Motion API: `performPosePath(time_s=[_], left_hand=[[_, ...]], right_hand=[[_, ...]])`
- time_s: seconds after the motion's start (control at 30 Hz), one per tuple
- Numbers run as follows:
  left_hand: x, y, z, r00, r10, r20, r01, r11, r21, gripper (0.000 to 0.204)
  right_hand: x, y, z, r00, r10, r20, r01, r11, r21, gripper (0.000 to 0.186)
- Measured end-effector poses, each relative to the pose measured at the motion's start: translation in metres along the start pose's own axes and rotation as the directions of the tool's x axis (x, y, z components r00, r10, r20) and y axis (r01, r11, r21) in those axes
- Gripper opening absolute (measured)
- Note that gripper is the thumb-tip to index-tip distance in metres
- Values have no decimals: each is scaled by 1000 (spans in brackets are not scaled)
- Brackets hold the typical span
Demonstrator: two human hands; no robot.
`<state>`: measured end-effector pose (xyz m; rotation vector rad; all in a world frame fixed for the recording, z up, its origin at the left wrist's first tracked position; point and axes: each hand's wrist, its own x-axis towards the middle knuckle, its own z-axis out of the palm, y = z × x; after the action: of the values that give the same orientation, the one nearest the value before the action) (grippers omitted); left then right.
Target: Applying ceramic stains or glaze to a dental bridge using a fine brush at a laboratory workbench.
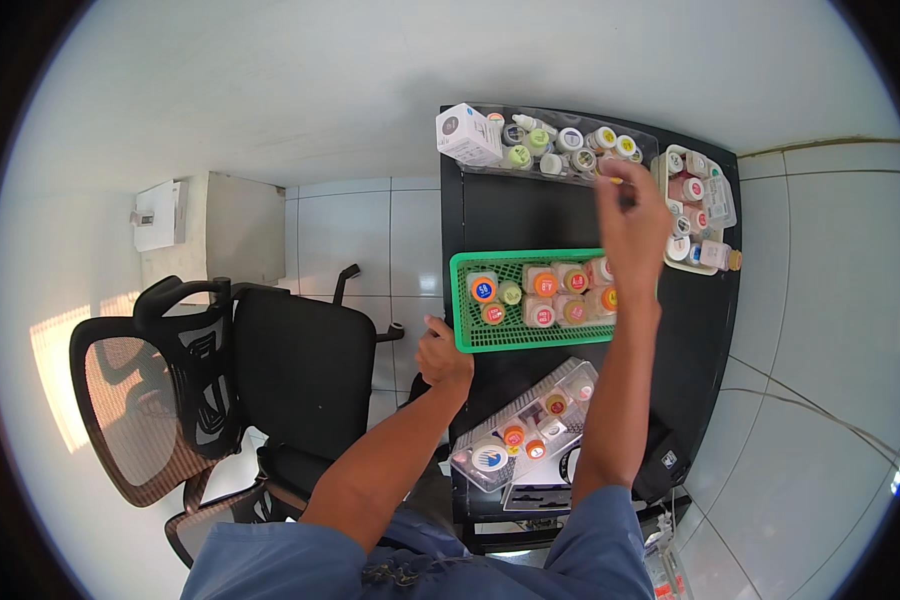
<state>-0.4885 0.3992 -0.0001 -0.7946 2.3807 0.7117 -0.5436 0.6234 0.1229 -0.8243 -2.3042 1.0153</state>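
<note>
My right hand (632,208) reaches over the far side of the black table, beside a clear tray (510,171) of small jars and bottles. Its fingers are pinched together, with a small yellow-edged thing (613,180) at the tips; its kind is hard to make out. Below that forearm lies a green plastic basket (530,345) holding several clear jars with orange, red, blue and pale green lids; the arm hides its right end. My left hand (442,354) is closed at the basket's near left corner, thumb raised. What its curled fingers grip, if anything, is hidden.
A white box (468,135) leans on the far tray's left end. At the table's right stands a cream basket (667,180) of bottles. Nearer lies a tilted clear container (480,436) with lidded jars. Black office chairs (300,340) stand to the left; walls border the table.
</note>
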Motion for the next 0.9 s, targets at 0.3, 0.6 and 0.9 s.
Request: performPosePath(time_s=[0.3, 0.6, 0.9], left_hand=[[-4, 4, 1, 1000, -2, 31, 0, 998, 60, 67], [-5, 2, 3, 1000, -4, 17, 4, 1000, -4, 66], [-1, 4, 0, 998, -50, 23, 50, 999, 16, 65]], right_hand=[[36, -30, 112, 823, -445, 354, 542, 801, -253, 58], [5, -49, 49, 830, -545, 119, 539, 838, 84, 48], [-39, -3, 11, 925, -202, 323, 251, 961, -117, 52]])
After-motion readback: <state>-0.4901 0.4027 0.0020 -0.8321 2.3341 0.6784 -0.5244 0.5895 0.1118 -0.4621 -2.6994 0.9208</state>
